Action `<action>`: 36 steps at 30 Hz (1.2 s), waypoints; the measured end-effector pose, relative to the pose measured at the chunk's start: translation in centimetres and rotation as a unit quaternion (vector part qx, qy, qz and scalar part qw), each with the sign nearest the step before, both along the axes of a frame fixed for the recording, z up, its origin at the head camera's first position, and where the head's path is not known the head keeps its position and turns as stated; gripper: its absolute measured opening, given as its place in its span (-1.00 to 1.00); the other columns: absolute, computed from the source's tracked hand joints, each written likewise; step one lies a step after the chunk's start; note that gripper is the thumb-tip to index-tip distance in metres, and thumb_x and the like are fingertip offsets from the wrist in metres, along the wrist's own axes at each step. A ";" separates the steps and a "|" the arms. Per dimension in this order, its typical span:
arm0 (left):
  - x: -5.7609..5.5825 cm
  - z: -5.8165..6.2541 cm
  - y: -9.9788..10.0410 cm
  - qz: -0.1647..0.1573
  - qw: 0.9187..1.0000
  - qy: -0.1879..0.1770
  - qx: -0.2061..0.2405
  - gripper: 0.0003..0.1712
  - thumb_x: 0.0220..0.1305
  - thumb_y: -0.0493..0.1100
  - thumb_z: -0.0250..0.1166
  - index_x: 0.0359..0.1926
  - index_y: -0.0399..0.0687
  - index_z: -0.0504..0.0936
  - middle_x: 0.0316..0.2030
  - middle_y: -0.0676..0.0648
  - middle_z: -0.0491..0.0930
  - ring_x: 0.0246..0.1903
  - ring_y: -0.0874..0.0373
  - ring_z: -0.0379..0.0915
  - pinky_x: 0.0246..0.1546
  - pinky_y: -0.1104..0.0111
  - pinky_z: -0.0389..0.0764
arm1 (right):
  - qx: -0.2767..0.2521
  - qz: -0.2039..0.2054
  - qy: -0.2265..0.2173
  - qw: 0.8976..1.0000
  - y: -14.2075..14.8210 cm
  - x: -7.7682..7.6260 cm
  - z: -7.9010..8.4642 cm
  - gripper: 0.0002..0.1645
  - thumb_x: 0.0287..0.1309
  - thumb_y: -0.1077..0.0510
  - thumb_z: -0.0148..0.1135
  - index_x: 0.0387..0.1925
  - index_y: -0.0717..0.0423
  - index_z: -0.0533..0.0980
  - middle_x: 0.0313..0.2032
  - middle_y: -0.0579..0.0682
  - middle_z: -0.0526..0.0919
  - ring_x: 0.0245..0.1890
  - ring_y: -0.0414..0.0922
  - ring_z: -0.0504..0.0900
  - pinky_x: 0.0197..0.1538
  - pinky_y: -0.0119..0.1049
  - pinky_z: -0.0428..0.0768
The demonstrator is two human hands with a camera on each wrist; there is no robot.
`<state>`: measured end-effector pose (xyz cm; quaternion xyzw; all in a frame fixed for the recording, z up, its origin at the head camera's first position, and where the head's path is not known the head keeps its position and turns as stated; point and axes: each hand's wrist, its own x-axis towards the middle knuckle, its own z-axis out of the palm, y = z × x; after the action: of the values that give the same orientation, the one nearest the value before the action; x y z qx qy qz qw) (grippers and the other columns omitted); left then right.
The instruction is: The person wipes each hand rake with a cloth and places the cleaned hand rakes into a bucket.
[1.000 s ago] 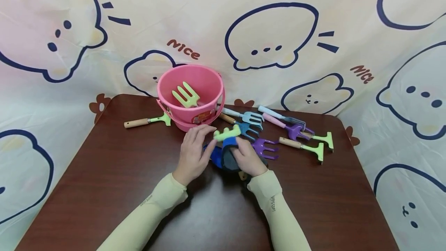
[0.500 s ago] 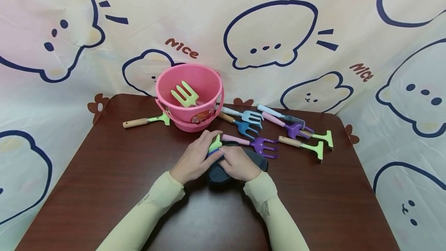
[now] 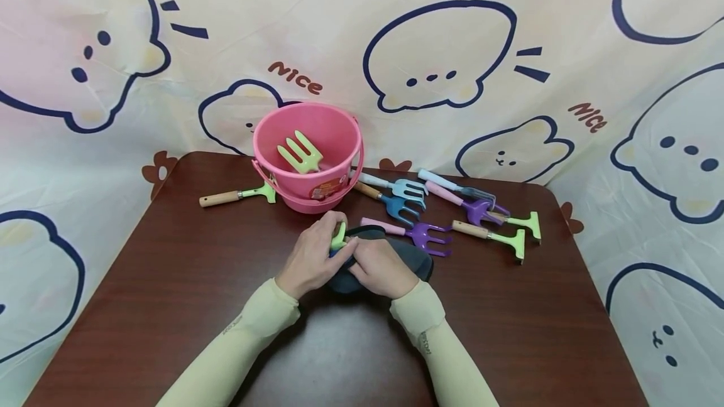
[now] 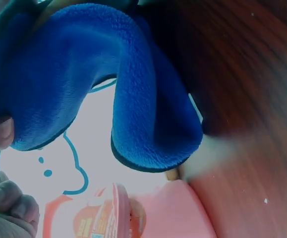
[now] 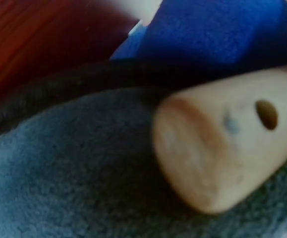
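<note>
My left hand (image 3: pixel 308 257) curls round the green head of a small toy rake (image 3: pixel 339 236) in the head view. My right hand (image 3: pixel 389 269) grips a cloth (image 3: pixel 415 257), dark grey on one face and blue on the other, with black edging. In the left wrist view the blue side of the cloth (image 4: pixel 49 84) hangs in folds, a fingertip pressed on it. The right wrist view has the rake's wooden handle (image 5: pixel 232 144), with a hole near its end, lying against the grey face. Hands and cloth hide the rake's middle.
Behind my hands stands a pink bucket (image 3: pixel 266 149) with a green fork (image 3: pixel 302 154) inside. Left of it lies a green tool with a wooden handle (image 3: pixel 222 199). To the right are blue forks (image 3: pixel 400 207), purple forks (image 3: pixel 423 237) and green rakes (image 3: pixel 492 237).
The cloth has turned from blue-side showing to grey-side out, now wrapped near the rake. Both hands have come together, and the right hand has shifted left and slightly down.
</note>
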<state>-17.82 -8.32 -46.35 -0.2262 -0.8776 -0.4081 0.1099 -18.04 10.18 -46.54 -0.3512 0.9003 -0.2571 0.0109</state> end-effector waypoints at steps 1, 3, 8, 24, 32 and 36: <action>0.0 0.1 -0.1 0.000 1.000 -0.001 0.004 -0.53 0.31 0.04 0.36 0.06 -0.11 0.46 -0.29 -0.04 0.46 -0.31 0.16 0.39 -0.29 0.30 0.48 | -0.002 -0.002 0.001 1.000 0.0 0.0 0.0 -0.81 0.44 0.18 0.20 -0.02 0.13 0.63 -0.17 -0.01 0.76 -0.25 -0.14 0.68 0.00 -0.14 0.71; 0.0 0.2 -0.3 0.002 1.000 0.005 0.013 -0.54 0.30 0.03 0.37 0.05 -0.11 0.45 -0.30 -0.03 0.46 -0.32 0.17 0.37 -0.31 0.32 0.45 | -0.010 -0.005 0.002 1.000 0.0 -0.1 0.1 -0.82 0.44 0.17 0.21 -0.02 0.10 0.62 -0.18 -0.04 0.74 -0.24 -0.16 0.66 0.02 -0.14 0.70; -0.2 0.3 -0.6 0.006 1.000 0.017 0.022 -0.55 0.29 0.02 0.38 0.04 -0.09 0.46 -0.30 -0.03 0.46 -0.33 0.17 0.37 -0.33 0.33 0.44 | -0.043 0.004 -0.005 0.999 0.2 -0.4 0.1 -0.84 0.43 0.18 0.23 -0.01 0.05 0.60 -0.19 -0.10 0.71 -0.24 -0.18 0.64 0.03 -0.17 0.69; -0.9 1.4 -2.5 0.048 0.995 -0.007 0.087 -0.55 0.25 -0.11 0.42 0.04 -0.10 0.40 -0.31 -0.06 0.43 -0.33 0.10 0.38 -0.34 0.29 0.44 | -0.064 -0.036 -0.187 0.980 3.4 -2.1 -0.2 -0.57 0.43 0.19 0.13 0.28 0.10 0.49 0.13 0.03 0.68 0.06 -0.05 0.62 0.33 0.05 0.55; -0.9 1.1 -2.5 0.054 0.991 0.027 0.122 -0.56 0.26 -0.16 0.39 0.02 -0.17 0.37 -0.35 -0.13 0.39 -0.37 0.12 0.31 -0.35 0.34 0.35 | -0.109 -0.031 -0.221 0.969 4.9 -2.9 -0.6 -0.43 0.51 0.16 0.12 0.46 0.19 0.36 0.44 0.15 0.45 0.45 0.10 0.42 0.48 0.16 0.34; -0.9 0.9 -2.4 0.060 0.987 0.048 0.142 -0.57 0.27 -0.14 0.36 0.01 -0.22 0.37 -0.36 -0.13 0.37 -0.38 0.13 0.29 -0.35 0.34 0.30 | -0.141 -0.023 -0.232 0.962 5.4 -3.1 -0.5 -0.55 0.56 0.11 0.07 0.37 0.10 0.44 0.29 0.05 0.59 0.30 0.01 0.52 0.43 0.11 0.43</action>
<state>-18.69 -10.72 -45.50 -0.1748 -0.8166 -0.5098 0.2067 -21.10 15.60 -47.07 -0.2595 0.8353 -0.4563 0.1634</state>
